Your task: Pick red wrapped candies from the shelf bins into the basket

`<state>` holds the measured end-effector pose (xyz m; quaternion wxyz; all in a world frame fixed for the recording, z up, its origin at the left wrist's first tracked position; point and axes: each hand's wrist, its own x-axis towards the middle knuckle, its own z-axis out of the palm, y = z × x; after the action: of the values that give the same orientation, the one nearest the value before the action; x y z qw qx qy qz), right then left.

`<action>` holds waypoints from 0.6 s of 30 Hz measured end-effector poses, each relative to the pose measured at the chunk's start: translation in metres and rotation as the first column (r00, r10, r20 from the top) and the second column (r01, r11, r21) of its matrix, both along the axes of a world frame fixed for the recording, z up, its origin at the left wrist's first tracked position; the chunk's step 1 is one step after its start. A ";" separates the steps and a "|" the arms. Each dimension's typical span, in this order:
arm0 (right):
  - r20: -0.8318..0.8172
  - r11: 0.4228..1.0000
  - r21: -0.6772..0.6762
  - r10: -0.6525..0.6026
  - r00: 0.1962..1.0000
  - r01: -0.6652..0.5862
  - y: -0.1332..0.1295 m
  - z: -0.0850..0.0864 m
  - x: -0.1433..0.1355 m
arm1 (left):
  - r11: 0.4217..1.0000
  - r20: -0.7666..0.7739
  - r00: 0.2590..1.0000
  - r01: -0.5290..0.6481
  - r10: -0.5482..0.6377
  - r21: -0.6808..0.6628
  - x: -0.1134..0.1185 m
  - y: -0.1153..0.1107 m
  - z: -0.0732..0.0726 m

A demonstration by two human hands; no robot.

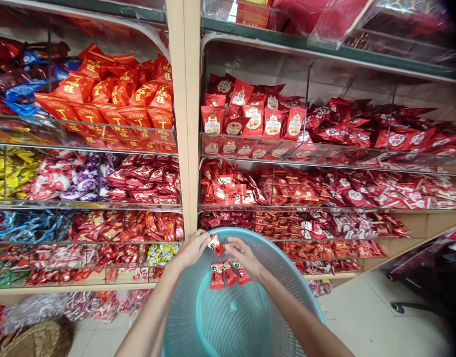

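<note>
Over the far part of a teal plastic basket [298,277], my two hands are raised close together. A small red and cream candy packet [215,245] with black characters is between them. My left hand [195,248] pinches its upper left corner. The curled fingers of my right hand [244,255] are at its right edge, with the fingertips partly hidden. Below them, several similar red packets [217,275] lie together inside the basket, near its far wall.
Shelves of wrapped sweets stand ahead, split by a wooden upright [186,119]. Red packets [231,191] fill a bin just beyond the basket. A woven basket [41,339] and plastic bags [36,310] are at lower left. A wheeled chair base [410,305] stands at right.
</note>
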<state>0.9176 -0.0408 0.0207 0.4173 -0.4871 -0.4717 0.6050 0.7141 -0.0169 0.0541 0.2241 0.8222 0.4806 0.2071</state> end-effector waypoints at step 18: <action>-0.024 0.993 -0.012 0.113 0.993 -0.113 0.013 -0.009 -0.010 | 0.998 -0.055 0.997 -0.054 0.052 -0.033 0.002 -0.002 0.004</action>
<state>0.9076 -0.0276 0.0119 0.3846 -0.4553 -0.4898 0.6363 0.7158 -0.0194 0.0576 0.2195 0.8105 0.5116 0.1823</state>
